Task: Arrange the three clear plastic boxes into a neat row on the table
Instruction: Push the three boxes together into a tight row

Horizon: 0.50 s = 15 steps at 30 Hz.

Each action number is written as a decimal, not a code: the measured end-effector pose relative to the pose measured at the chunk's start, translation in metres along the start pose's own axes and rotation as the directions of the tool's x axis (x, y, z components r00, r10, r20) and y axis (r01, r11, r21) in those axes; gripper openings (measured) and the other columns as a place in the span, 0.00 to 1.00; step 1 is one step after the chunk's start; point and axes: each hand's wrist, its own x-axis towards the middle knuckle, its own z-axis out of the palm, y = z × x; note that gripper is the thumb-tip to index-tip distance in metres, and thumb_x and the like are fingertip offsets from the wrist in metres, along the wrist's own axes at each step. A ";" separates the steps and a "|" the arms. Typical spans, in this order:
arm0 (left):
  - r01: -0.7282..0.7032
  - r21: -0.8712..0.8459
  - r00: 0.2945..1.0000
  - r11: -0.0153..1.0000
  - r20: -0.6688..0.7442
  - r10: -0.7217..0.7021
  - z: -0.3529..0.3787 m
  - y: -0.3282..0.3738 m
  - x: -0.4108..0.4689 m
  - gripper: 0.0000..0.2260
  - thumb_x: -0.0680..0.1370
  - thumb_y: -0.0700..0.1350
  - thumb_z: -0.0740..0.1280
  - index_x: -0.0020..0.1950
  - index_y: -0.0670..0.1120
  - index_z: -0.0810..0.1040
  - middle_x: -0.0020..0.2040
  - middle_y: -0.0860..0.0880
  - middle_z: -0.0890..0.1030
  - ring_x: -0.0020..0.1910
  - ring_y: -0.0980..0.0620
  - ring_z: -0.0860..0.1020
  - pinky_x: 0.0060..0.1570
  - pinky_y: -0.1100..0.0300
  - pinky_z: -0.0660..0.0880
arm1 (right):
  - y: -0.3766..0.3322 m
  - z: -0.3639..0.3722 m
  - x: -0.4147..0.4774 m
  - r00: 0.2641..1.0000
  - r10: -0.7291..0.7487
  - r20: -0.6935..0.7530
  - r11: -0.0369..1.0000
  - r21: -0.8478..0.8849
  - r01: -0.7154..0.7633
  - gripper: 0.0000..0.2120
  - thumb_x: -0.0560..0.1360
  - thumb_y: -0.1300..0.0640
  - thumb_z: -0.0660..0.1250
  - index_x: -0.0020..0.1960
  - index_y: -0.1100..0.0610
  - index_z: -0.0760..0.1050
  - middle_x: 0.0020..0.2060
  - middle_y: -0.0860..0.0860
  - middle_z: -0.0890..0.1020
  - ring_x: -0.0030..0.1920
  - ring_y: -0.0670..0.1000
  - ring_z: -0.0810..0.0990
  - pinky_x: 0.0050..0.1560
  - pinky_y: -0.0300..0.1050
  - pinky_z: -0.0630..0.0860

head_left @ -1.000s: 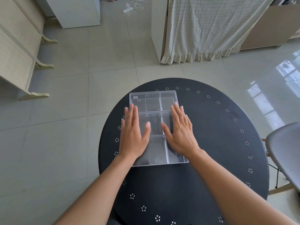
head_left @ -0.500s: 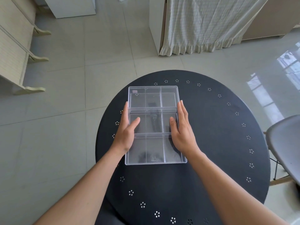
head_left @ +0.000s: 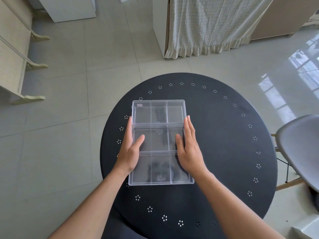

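On the round black table (head_left: 224, 152) we see three clear plastic boxes set edge to edge in a line running away from the person: the far box (head_left: 158, 112), the middle box (head_left: 159, 139) and the near box (head_left: 160, 168). Each is split into three compartments, and their side walls line up closely, so the three read as one long rectangle lying left of the table's centre.

The left hand (head_left: 130, 150) lies flat against the left side of the row, fingers stretched along the wall of the middle box up to the seam with the far box, thumb resting over the middle box's left compartment. The right hand (head_left: 189, 149) mirrors it on the right side, fingers along the wall, thumb over the right compartment. Both hands are spread flat rather than curled; they press the row between them, with the middle box directly between the palms.

A grey chair (head_left: 300, 149) stands to the right of the table, and a pale curtain (head_left: 212, 25) hangs beyond it.
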 end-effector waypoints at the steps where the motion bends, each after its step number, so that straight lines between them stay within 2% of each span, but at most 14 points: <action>1: -0.003 0.008 1.000 1.000 0.000 0.003 0.000 0.003 -0.001 0.35 0.85 0.51 0.64 0.88 0.62 0.50 0.87 0.67 0.53 0.85 0.68 0.51 0.87 0.48 0.49 | 0.000 0.000 0.000 1.000 0.000 0.002 1.000 0.002 0.000 0.32 0.90 0.51 0.56 0.90 0.46 0.44 0.88 0.36 0.44 0.82 0.27 0.47 0.67 0.16 0.53; 3: 0.000 0.029 1.000 1.000 -0.010 0.000 0.000 0.006 -0.003 0.36 0.84 0.54 0.65 0.88 0.61 0.50 0.87 0.67 0.53 0.85 0.68 0.52 0.87 0.49 0.50 | 0.000 -0.001 0.000 1.000 -0.002 0.009 1.000 0.013 0.002 0.33 0.90 0.51 0.56 0.90 0.46 0.43 0.88 0.36 0.44 0.82 0.27 0.46 0.73 0.23 0.54; 6: 0.035 0.054 0.997 0.998 -0.073 -0.031 -0.002 0.010 -0.003 0.36 0.84 0.61 0.64 0.88 0.62 0.50 0.88 0.65 0.53 0.86 0.64 0.52 0.87 0.45 0.51 | 0.001 -0.006 0.001 1.000 0.010 0.022 1.000 0.020 -0.010 0.32 0.90 0.47 0.54 0.90 0.46 0.43 0.88 0.37 0.43 0.85 0.34 0.43 0.84 0.45 0.52; 7: 0.037 0.077 0.993 0.996 -0.116 -0.028 -0.003 0.013 -0.003 0.35 0.84 0.63 0.62 0.88 0.61 0.51 0.88 0.64 0.53 0.87 0.63 0.53 0.87 0.44 0.52 | 0.002 -0.010 0.002 1.000 0.025 0.014 0.999 0.022 -0.025 0.32 0.90 0.46 0.54 0.90 0.47 0.43 0.88 0.38 0.43 0.86 0.36 0.43 0.85 0.48 0.50; 9: 0.018 0.172 0.978 0.985 -0.210 0.019 -0.001 0.024 -0.004 0.32 0.87 0.61 0.59 0.89 0.58 0.52 0.89 0.60 0.55 0.87 0.60 0.53 0.87 0.48 0.53 | 0.007 -0.024 0.003 0.998 0.064 -0.027 0.998 0.017 -0.064 0.32 0.90 0.44 0.53 0.90 0.49 0.45 0.89 0.41 0.46 0.87 0.39 0.44 0.86 0.50 0.49; 11: -0.030 0.277 0.965 0.961 -0.244 0.100 0.006 0.039 -0.009 0.29 0.89 0.57 0.56 0.89 0.55 0.53 0.89 0.56 0.55 0.88 0.58 0.53 0.85 0.55 0.52 | 0.021 -0.044 0.004 0.993 0.099 -0.068 0.994 -0.029 -0.101 0.32 0.90 0.45 0.54 0.90 0.51 0.47 0.89 0.44 0.50 0.88 0.43 0.47 0.87 0.51 0.50; 15: -0.190 0.452 0.960 0.871 -0.100 0.261 0.037 0.062 -0.015 0.28 0.90 0.54 0.55 0.89 0.52 0.52 0.89 0.56 0.53 0.88 0.59 0.50 0.83 0.67 0.47 | 0.069 -0.087 0.004 0.988 0.096 -0.119 0.959 -0.255 -0.124 0.32 0.89 0.47 0.57 0.89 0.56 0.52 0.89 0.51 0.55 0.88 0.54 0.51 0.86 0.59 0.51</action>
